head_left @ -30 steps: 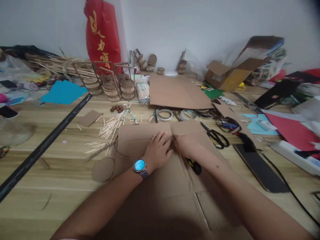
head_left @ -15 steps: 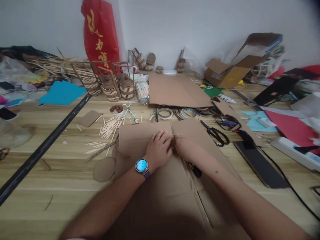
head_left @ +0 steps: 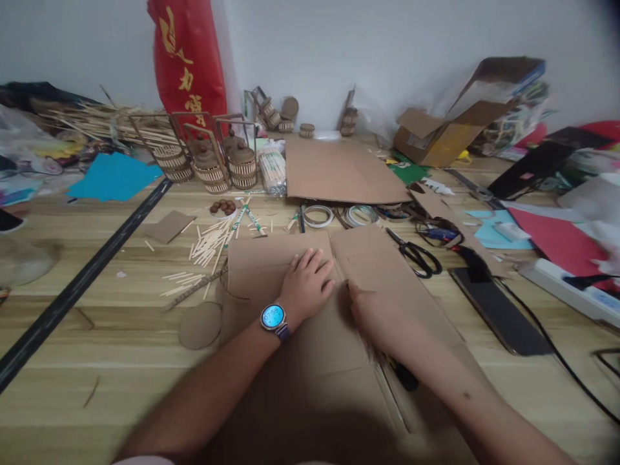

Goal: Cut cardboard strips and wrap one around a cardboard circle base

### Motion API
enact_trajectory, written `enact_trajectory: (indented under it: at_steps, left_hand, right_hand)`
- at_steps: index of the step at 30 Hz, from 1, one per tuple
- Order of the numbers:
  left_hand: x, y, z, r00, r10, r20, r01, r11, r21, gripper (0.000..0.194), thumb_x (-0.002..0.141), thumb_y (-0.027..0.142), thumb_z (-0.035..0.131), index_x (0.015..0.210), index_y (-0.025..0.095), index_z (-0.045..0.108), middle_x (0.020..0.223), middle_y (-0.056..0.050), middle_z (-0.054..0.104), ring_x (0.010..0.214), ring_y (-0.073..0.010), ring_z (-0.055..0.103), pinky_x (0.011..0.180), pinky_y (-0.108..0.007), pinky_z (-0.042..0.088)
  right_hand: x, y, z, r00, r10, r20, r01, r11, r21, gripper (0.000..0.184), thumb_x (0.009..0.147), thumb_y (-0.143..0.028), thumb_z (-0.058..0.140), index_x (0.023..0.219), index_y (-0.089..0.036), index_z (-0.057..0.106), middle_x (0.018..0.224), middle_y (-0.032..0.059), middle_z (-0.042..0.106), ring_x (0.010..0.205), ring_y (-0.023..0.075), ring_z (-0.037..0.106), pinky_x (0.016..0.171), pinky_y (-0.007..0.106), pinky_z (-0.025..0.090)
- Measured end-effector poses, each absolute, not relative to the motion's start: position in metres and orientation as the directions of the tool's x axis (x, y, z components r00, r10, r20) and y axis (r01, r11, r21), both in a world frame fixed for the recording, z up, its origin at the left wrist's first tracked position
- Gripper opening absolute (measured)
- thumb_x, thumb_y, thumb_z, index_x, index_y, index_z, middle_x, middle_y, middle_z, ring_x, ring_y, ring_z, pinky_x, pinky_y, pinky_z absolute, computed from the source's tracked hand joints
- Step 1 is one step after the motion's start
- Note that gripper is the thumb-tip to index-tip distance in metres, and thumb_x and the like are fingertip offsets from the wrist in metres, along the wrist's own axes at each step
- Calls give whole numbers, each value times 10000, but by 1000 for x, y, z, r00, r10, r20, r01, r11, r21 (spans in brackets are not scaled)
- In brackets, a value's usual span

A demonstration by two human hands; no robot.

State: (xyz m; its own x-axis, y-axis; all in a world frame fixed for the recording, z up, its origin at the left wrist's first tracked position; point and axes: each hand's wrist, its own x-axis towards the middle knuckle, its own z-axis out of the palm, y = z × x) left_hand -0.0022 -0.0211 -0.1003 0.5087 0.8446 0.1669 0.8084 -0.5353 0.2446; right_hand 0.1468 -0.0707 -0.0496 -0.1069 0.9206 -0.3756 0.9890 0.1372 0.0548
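A large flattened cardboard sheet [head_left: 271, 258] lies on the wooden floor in front of me. My left hand [head_left: 307, 284], with a blue-faced watch [head_left: 272, 317] on the wrist, presses flat on the sheet with fingers stretched out, beside a crease. My right hand [head_left: 371, 310] is closed round a tool with a black and yellow handle [head_left: 404, 376] that sticks out below the wrist; its tip meets the cardboard at the crease. The blade itself is hidden by my fingers.
Black scissors [head_left: 416, 255], tape rolls [head_left: 317, 216] and a second cardboard sheet [head_left: 339, 171] lie beyond. Loose wooden sticks [head_left: 208, 245] and a cardboard disc [head_left: 199, 325] lie at left. A dark tablet [head_left: 498, 310] with a cable lies at right. Small woven baskets [head_left: 217, 168] stand further back.
My right hand has drawn back toward me along the crease with the tool. My left hand stays pressed on the cardboard, its fingers now flatter.
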Motion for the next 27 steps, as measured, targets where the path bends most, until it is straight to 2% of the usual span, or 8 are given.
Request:
enact_trajectory:
  at_steps: [8, 17, 22, 27]
  left_hand:
    - [-2, -20, -100, 507, 846, 167, 810, -534, 244, 447, 977, 370, 489, 1391, 213, 547, 1547, -117, 422, 1450, -314, 338, 1172, -553, 306]
    - [-1, -20, -101, 496, 852, 168, 815, -523, 249, 445, 974, 368, 482, 1390, 225, 551, 1554, -104, 414, 1454, -308, 332, 1181, -547, 291]
    - [-2, -21, -100, 493, 851, 183, 816, -525, 244, 437, 967, 361, 487, 1378, 232, 558, 1541, -101, 435, 1440, -317, 353, 1169, -559, 307]
    - [-2, -21, -100, 495, 848, 190, 814, -529, 239, 433, 967, 353, 481, 1373, 226, 563, 1537, -105, 440, 1437, -317, 358, 1168, -555, 305]
  right_hand:
    - [152, -82, -58, -99, 924, -370, 992, 119, 30, 599, 861, 44, 378, 1458, -1, 407, 1020, 244, 744, 831, 218, 750, 620, 242, 517]
    - [155, -108, -56, -73, 897, -436, 997, 71, -19, 666, 833, 67, 354, 1494, -10, 348, 933, 194, 763, 793, 194, 742, 585, 239, 479]
    - [159, -128, -57, -58, 904, -423, 994, 14, -106, 702, 815, 62, 337, 1506, -59, 358, 926, 173, 763, 787, 187, 736, 560, 227, 438]
    - [161, -147, -58, 28, 846, -532, 996, -67, -54, 726, 804, 60, 356, 1517, -76, 365, 974, 200, 755, 805, 210, 741, 577, 239, 434]
